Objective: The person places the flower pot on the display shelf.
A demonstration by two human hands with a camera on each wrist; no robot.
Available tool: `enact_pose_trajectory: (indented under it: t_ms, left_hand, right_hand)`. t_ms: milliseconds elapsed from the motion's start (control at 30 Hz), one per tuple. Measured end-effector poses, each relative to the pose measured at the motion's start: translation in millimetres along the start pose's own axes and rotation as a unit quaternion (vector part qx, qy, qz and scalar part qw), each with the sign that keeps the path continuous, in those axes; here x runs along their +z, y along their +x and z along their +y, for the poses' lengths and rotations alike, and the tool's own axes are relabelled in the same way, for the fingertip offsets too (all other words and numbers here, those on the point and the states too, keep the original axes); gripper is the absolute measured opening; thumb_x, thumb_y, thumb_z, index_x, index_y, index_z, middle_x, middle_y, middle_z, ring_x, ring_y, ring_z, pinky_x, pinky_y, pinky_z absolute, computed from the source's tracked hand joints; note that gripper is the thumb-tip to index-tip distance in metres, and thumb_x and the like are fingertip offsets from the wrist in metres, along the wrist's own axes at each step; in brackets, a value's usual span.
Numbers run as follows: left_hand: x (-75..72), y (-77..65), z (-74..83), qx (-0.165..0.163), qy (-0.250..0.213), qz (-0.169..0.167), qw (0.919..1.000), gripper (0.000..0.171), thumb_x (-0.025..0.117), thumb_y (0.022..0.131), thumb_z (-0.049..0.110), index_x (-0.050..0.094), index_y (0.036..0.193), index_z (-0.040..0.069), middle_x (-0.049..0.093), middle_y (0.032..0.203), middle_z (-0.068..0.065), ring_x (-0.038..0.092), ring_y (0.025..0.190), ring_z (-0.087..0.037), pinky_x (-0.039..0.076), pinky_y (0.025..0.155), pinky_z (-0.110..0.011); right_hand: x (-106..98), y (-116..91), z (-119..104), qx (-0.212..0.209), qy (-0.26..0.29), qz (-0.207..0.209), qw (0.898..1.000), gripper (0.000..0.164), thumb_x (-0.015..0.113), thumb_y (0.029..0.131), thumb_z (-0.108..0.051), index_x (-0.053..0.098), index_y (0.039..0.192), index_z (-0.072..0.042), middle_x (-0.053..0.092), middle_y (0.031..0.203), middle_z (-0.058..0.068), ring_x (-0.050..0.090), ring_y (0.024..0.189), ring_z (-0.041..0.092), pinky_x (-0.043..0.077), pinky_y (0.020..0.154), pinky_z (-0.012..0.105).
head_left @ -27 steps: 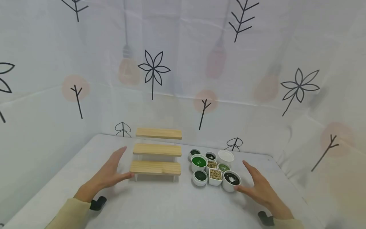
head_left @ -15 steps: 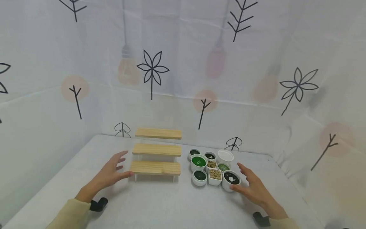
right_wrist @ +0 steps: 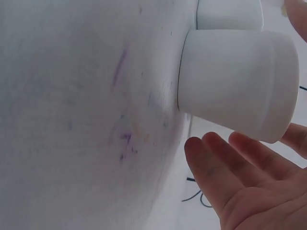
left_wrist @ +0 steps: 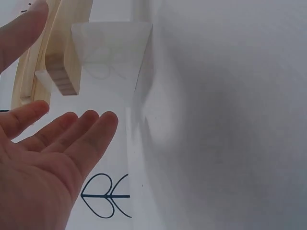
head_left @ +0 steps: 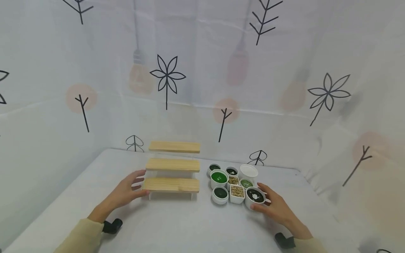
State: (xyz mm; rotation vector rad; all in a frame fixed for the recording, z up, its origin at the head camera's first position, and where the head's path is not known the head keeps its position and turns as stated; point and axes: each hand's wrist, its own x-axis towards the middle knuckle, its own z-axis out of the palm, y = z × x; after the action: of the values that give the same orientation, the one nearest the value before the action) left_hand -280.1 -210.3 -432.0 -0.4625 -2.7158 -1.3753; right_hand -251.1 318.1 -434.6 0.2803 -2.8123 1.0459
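A three-step stand with light wooden boards (head_left: 171, 184) and clear supports (left_wrist: 115, 43) stands left of the middle. At its left end my left hand (head_left: 124, 191) is held with fingers apart, the thumb close to the lowest board's end; the left wrist view shows fingers (left_wrist: 93, 143) apart from the wood. My right hand (head_left: 276, 207) is spread about the right side of a white cup (head_left: 254, 202) with dark contents. In the right wrist view its fingers (right_wrist: 211, 167) lie beside the cup and the thumb stands off it; contact behind the rim is hidden.
Left of the cup stand several small white bowls: a bright green one (head_left: 219, 179), a dark green one (head_left: 219, 195), a square one with grainy contents (head_left: 237, 194) and a pale green one (head_left: 246, 183). A plain white bowl (head_left: 249, 171) stands behind. Printed cloth (head_left: 196, 88) hangs behind the table.
My right hand has moved left, so thumb and fingers now stand round the cup's side. My left hand has come slightly closer to the stand, its fingers bending a little. Stand and bowls have not moved.
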Motion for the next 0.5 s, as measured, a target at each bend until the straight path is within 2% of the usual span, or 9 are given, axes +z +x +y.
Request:
enact_pose_trajectory:
  t_ms: [100,233,500]
  left_hand:
    - [0.6,-0.4,-1.1,-0.009,-0.015,-0.008,0.9998,0.084,0.079,0.079,0.029,0.033,0.144,0.003,0.037,0.144,-0.025,0.043,0.126,-0.045,0.049,0.094,-0.046]
    - [1.2,1.4,-1.3,-0.005,-0.02,-0.015,0.9997,0.082,0.078,0.079,0.028,0.034,0.143,0.001,0.039,0.143,-0.026,0.043,0.126,-0.046,0.051,0.093,-0.047]
    - [4.5,5.5,0.0,-0.01,-0.006,-0.016,0.9998,0.075,0.077,0.081,0.024,0.039,0.14,-0.001,0.042,0.141,-0.024,0.047,0.123,-0.044,0.05,0.092,-0.049]
  right_hand:
    - [3.6,1.4,1.1,0.015,0.008,-0.015,1.0,0.089,0.079,0.075,-0.04,0.034,0.145,-0.008,0.044,0.141,0.022,0.054,0.117,0.04,0.051,0.092,0.041]
    - [5.7,0.9,3.3,0.022,0.011,-0.022,0.999,0.088,0.079,0.075,-0.04,0.035,0.145,-0.009,0.044,0.141,0.02,0.052,0.118,0.042,0.052,0.091,0.041]
    - [4.1,1.7,2.3,0.016,0.016,-0.016,1.0,0.083,0.078,0.077,-0.037,0.037,0.141,-0.006,0.047,0.137,0.022,0.052,0.116,0.047,0.047,0.095,0.053]
